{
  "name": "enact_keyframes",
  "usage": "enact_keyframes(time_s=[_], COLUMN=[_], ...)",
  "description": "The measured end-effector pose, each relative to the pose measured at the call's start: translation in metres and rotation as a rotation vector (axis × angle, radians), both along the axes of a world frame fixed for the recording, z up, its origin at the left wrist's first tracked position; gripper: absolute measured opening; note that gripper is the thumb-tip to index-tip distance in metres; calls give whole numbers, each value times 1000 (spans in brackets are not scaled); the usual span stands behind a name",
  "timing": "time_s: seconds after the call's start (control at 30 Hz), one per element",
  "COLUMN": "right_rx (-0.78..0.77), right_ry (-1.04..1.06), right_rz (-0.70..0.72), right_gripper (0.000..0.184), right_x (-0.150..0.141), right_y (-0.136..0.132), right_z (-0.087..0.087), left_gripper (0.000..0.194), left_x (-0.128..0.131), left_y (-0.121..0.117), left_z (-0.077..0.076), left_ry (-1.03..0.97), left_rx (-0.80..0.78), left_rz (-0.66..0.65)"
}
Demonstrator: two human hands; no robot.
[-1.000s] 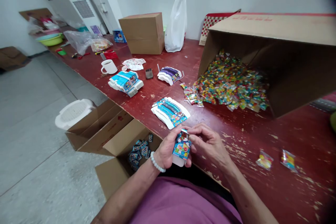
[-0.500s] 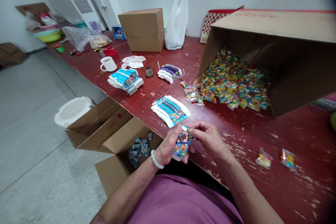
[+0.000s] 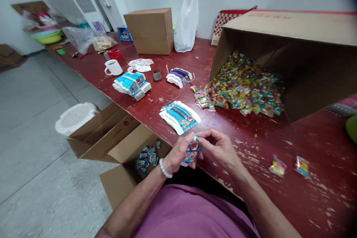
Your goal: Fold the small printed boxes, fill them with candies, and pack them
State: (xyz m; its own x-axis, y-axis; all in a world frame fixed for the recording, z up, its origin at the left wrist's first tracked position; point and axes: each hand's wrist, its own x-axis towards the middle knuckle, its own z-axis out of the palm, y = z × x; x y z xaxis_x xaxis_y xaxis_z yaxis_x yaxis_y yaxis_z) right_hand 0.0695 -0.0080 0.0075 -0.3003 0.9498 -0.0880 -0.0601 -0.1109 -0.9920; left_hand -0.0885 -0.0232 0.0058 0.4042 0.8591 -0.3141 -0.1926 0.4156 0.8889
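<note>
A small blue printed candy box (image 3: 192,153) is held over the table's front edge. My left hand (image 3: 180,152), with a pale bead bracelet at the wrist, wraps round its side. At the top end, the fingers of my right hand (image 3: 216,143) pinch the white flap. Just beyond my hands lies a fanned stack of flat blue cartons (image 3: 181,116). To the right, two wrapped candy packets (image 3: 278,166) lie apart on the red table (image 3: 251,186). Whether anything is inside the box cannot be seen.
A large cardboard box (image 3: 290,29) on its side spills many candy packets (image 3: 245,85). Below the table edge, an open carton (image 3: 117,184) holds several small blue boxes (image 3: 146,158). Farther back are bundled blue cartons (image 3: 131,83), purple cartons (image 3: 180,77) and a white mug (image 3: 113,67).
My right fingers have moved slightly left and in over the top of the candy box, pressing at its flap. The left hand keeps its hold. The whole view has shifted slightly.
</note>
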Motion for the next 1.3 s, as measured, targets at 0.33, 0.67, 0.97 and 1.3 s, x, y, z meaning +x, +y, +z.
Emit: enact_keyframes(time_s=[0.33,0.67,0.97,1.3], right_rx=[72,151,562,659], right_ry=[-89,-125,-862,-1162], right_rz=[149,54,-252,-162], right_gripper=[21,24,41,28], right_x=[11,-6,33,39], right_y=[5,-4,128,136], right_z=[13,-27,-59,-85], left_gripper=[80,60,53,63], left_x=[1,8,-3,-36], left_y=[-2,2,-16,-11], left_z=[-11,-22,-23,-25], left_ry=[50,-270,-237,-109], left_rx=[-106,-324,-266,-165], left_rz=[-3,115,164,371])
